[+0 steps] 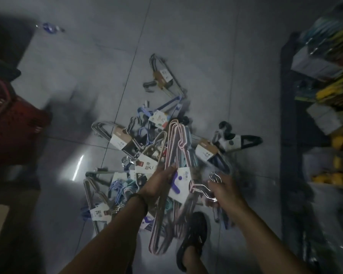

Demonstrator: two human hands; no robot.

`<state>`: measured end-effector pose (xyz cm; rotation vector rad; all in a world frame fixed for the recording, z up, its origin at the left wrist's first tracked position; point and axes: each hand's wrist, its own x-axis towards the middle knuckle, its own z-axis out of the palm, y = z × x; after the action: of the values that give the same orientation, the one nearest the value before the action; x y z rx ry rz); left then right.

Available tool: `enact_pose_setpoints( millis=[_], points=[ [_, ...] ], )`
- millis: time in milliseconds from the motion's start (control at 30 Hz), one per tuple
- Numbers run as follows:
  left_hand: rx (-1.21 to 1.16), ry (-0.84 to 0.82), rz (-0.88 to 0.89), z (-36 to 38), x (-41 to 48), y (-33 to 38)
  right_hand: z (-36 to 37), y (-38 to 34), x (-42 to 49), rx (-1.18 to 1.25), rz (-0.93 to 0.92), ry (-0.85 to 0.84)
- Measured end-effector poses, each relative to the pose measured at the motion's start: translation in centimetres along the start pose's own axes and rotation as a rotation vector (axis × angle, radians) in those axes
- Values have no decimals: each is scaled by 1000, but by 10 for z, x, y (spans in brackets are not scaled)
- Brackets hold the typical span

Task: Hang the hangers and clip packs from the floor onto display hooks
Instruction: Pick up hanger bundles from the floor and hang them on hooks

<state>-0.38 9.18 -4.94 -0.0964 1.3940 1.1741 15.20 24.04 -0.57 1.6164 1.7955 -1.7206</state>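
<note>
A pile of banded hanger packs point(139, 147) lies on the grey tiled floor. I hold one pack of pink hangers point(178, 139) with a white and purple card label point(179, 184) above the pile. My left hand point(158, 184) grips the pack at the label's left edge. My right hand point(226, 186) grips the metal hooks point(214, 177) at the pack's top. A pack with black hangers point(238, 140) lies at the pile's right. Another pack point(162, 76) lies apart, farther away.
A dark shelf unit point(289, 115) with stocked goods, yellow packs and white boxes, runs down the right side. A red basket point(12, 131) stands at the left. My sandalled foot point(194, 238) stands by the pile's near edge. A small blue object point(50, 27) lies far left.
</note>
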Motion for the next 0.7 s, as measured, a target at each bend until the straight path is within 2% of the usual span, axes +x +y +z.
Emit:
enact_pose_setpoints(
  millis=[133,233,333,433,500,700],
  points=[
    [-111,-146,-26,13,-74,45,-44,-48,-85,39,-42,-56],
    [-57,-144,119,29,-133,81,-67,-79,-157,52,-79,-43],
    [52,-139,286,51,-193,117,-76,-101,-234,172,-46,24],
    [138,-133,398,76,-251,156,-82,-119,-311,239,-93,157],
    [192,-150,431,102,-294,183,-92,-129,-362,228,-167,319],
    [223,-218,537,206,-411,231,-140,-155,-519,-4,-364,786]
  ],
)
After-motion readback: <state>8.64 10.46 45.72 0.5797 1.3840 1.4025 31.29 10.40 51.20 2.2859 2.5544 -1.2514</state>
